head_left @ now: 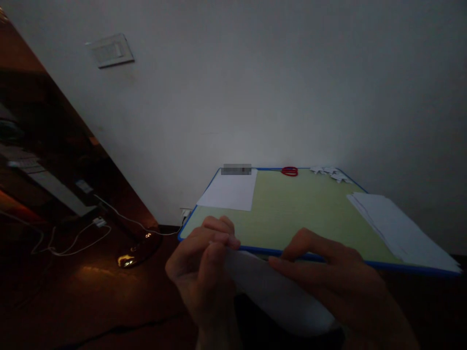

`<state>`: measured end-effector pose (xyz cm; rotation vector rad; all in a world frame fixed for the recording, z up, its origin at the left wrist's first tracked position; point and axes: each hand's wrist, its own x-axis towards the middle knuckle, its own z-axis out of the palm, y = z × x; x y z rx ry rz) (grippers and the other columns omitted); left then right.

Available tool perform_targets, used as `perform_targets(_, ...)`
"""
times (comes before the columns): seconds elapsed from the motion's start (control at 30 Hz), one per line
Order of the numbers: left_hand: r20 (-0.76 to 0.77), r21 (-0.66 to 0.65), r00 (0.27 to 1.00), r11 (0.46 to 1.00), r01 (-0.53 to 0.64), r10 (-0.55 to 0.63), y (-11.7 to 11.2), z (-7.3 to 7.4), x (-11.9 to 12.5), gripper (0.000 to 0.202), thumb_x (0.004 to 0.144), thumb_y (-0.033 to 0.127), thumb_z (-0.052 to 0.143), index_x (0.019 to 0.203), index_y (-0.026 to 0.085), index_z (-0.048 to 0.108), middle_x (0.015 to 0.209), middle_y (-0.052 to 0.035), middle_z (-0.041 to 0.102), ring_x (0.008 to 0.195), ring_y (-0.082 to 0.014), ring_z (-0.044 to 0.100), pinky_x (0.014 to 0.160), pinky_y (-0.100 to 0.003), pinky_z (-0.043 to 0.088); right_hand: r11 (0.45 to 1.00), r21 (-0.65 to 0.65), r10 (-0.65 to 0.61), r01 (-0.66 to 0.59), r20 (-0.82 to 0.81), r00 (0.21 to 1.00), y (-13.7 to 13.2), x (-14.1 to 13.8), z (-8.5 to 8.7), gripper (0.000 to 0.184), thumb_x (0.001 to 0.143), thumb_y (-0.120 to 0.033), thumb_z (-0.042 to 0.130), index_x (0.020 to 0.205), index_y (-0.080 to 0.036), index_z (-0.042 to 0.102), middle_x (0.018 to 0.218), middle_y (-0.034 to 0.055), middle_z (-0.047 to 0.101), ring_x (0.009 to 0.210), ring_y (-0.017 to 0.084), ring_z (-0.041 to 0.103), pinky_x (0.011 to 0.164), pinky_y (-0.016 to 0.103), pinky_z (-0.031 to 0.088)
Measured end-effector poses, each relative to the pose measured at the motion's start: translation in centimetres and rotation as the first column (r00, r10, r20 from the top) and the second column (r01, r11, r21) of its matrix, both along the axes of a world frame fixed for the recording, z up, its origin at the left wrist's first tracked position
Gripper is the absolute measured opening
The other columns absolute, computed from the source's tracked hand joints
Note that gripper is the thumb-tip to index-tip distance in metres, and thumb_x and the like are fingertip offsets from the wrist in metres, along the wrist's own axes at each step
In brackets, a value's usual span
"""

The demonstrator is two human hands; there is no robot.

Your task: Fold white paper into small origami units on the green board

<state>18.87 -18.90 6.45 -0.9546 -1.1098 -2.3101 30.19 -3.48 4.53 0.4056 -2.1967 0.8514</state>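
Note:
A sheet of white paper (272,287) is held up in front of the table's near edge, curving down toward the lower right. My left hand (207,262) pinches its upper left corner between thumb and curled fingers. My right hand (335,277) is closed on the upper edge of the same sheet, thumb and forefinger near its middle. Part of the sheet is hidden behind the right hand.
The green table (292,214) has a blue rim and stands against a wall. On it lie a white sheet (231,192) at left, red-handled scissors (289,171), paper scraps (330,172) at the back and stacked paper (404,231) at right. A lamp base (134,255) and cables stand left.

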Motion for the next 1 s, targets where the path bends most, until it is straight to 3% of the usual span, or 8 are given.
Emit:
perform_targets(0.1,0.086,0.003,0.996,0.999,-0.038,0.038,0.2,0.0,0.2,0.013,0.084,0.028,0.075,0.072,0.026,0.073,0.059,0.0037,0.063,0.064,-0.0142,0.058,0.068,-0.03,0.054,1.0,-0.001,0.007,-0.007,-0.002,1.0,-0.3,-0.1,0.3,0.027,0.097,-0.026,0.062,0.117,-0.035,0.077,0.089,0.0023,0.07,0.072,0.013,0.067,0.067,0.022,0.059)
perform_targets(0.23,0.149,-0.03,0.969,0.981,-0.194,0.196,0.6,-0.3,-0.1,0.011,0.087,0.023,0.073,0.076,0.022,0.072,0.064,0.0028,0.067,0.06,-0.0132,0.062,0.057,-0.025,0.051,1.0,0.013,-0.017,0.018,-0.025,1.0,-0.3,-0.3,0.7,0.029,0.099,-0.023,0.058,0.121,-0.032,0.075,0.09,0.0037,0.071,0.073,0.013,0.068,0.065,0.021,0.058)
perform_targets(0.3,0.127,-0.06,0.981,0.988,-0.141,0.148,0.4,-0.8,-0.5,0.01,0.087,0.031,0.075,0.083,0.022,0.074,0.071,0.0012,0.071,0.063,-0.0143,0.066,0.058,-0.026,0.053,1.0,0.003,-0.031,0.031,-0.057,0.998,-0.1,-0.4,0.8,0.03,0.099,-0.02,0.058,0.122,-0.03,0.074,0.092,0.0039,0.071,0.077,0.013,0.069,0.067,0.021,0.059)
perform_targets(0.37,0.1,-0.129,0.995,0.992,0.008,0.005,-0.1,-1.4,-0.9,0.02,0.082,0.041,0.079,0.091,0.022,0.076,0.079,-0.0015,0.074,0.069,-0.017,0.069,0.061,-0.028,0.056,0.999,-0.016,-0.044,0.042,-0.084,0.996,0.1,-0.4,0.8,0.032,0.098,-0.018,0.058,0.124,-0.03,0.073,0.093,0.004,0.071,0.08,0.013,0.069,0.068,0.021,0.059)
perform_targets(0.43,0.121,-0.244,0.989,0.963,0.113,-0.085,-0.6,-1.9,-1.3,0.028,0.078,0.044,0.083,0.094,0.022,0.078,0.081,-0.0042,0.075,0.071,-0.0189,0.071,0.06,-0.027,0.057,0.998,-0.036,-0.047,0.044,-0.089,0.995,0.3,-0.3,0.7,0.033,0.098,-0.016,0.059,0.124,-0.03,0.073,0.094,0.004,0.071,0.081,0.014,0.069,0.068,0.022,0.058)
perform_targets(0.5,0.156,-0.339,0.983,0.929,0.149,-0.101,-0.9,-2.2,-1.5,0.024,0.076,0.04,0.085,0.089,0.021,0.08,0.079,-0.005,0.075,0.069,-0.0191,0.071,0.058,-0.027,0.057,0.998,-0.051,-0.036,0.032,-0.086,0.996,0.3,-0.3,0.6,0.033,0.097,-0.015,0.059,0.123,-0.029,0.073,0.094,0.0039,0.071,0.082,0.014,0.069,0.068,0.022,0.059)
perform_targets(0.7,0.15,-0.351,0.983,0.924,0.153,-0.106,-0.5,-2.5,-1.6,0.002,0.079,0.025,0.083,0.078,0.025,0.081,0.074,-0.0021,0.075,0.066,-0.0169,0.069,0.055,-0.026,0.056,0.997,-0.075,-0.017,0.012,-0.071,0.997,0.5,-0.2,0.5,0.033,0.096,-0.016,0.062,0.124,-0.03,0.073,0.095,0.0044,0.071,0.084,0.015,0.069,0.07,0.025,0.06)
perform_targets(1.0,0.254,-0.373,0.961,0.928,-0.004,0.106,-0.2,-2.8,-1.4,0.009,0.076,0.032,0.084,0.074,0.023,0.08,0.073,-0.003,0.078,0.059,-0.0196,0.073,0.054,-0.029,0.062,0.996,-0.07,-0.061,0.059,-0.029,0.998,1.0,-0.4,-0.1,0.034,0.096,-0.018,0.064,0.127,-0.03,0.071,0.1,0.0042,0.072,0.085,0.014,0.069,0.068,0.022,0.059)
